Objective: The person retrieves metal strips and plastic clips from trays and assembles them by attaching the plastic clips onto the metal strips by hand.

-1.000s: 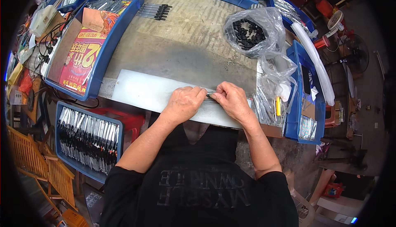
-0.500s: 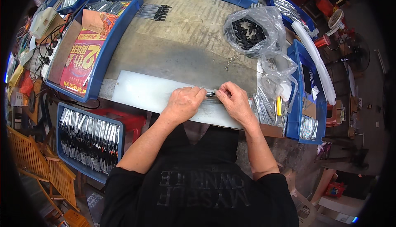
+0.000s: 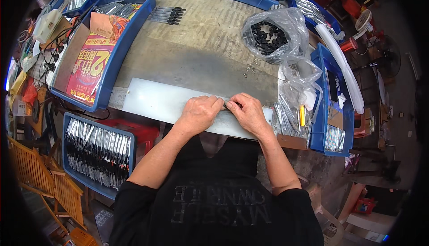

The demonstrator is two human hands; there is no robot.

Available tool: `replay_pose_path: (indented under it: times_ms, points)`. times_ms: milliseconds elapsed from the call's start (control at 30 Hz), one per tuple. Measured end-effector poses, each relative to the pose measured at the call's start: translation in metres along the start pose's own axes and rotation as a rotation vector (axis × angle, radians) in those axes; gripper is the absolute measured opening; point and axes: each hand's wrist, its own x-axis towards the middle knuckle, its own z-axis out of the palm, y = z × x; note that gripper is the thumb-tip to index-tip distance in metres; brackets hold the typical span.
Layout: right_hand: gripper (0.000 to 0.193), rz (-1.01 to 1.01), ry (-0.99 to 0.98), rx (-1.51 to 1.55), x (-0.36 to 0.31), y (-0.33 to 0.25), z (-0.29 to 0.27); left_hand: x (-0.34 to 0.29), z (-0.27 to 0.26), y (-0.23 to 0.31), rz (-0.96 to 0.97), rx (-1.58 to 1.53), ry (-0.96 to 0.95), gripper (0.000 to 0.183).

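My left hand [image 3: 199, 113] and my right hand [image 3: 248, 114] meet over a white board [image 3: 154, 99] at the table's near edge. Both are closed, with fingertips almost touching. They pinch a pen [image 3: 225, 105] between them; only a small dark bit of it shows, the rest being covered by my fingers. Beyond, on the table, assembled-looking pens [image 3: 166, 15] with black ends lie in a row. Black plastic pieces [image 3: 267, 38] fill a clear plastic bag [image 3: 297, 29] at the far right. Tiny metal pieces [image 3: 250, 69] are scattered before the bag.
A blue tray [image 3: 114, 58] with cardboard and pens stands on the left. Lower left, another blue tray [image 3: 132, 156] holds many pens. Silver rods [image 3: 284, 114] and a yellow-handled tool [image 3: 302, 115] lie right of the board, beside a blue bin [image 3: 317, 130].
My right hand has moved slightly left and closer to my left hand. The dark pen section that showed between them is now mostly covered by fingers.
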Motion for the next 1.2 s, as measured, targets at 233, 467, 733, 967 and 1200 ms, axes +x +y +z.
replay_pose_path:
  times_ms: [233,467,733,967,1200]
  points:
    - [0.017,0.012,0.048,0.011,-0.004,-0.008,-0.003,-0.001,0.002,-0.002,0.015,-0.028,0.038,0.012]
    - [0.022,-0.023,0.274,0.158,-0.02,0.004,0.009,0.007,-0.023,-0.042,-0.072,0.053,0.016,0.015]
    - [0.016,-0.139,0.261,0.002,-0.022,0.007,0.016,0.031,-0.05,-0.144,-0.183,0.318,0.048,0.016]
    - [0.013,-0.174,0.265,-0.026,-0.021,0.006,0.015,0.043,-0.043,-0.204,-0.152,0.422,0.008,0.008]
    - [0.009,-0.161,0.27,-0.009,-0.02,0.006,0.015,0.059,-0.044,-0.22,-0.174,0.511,-0.081,0.011]
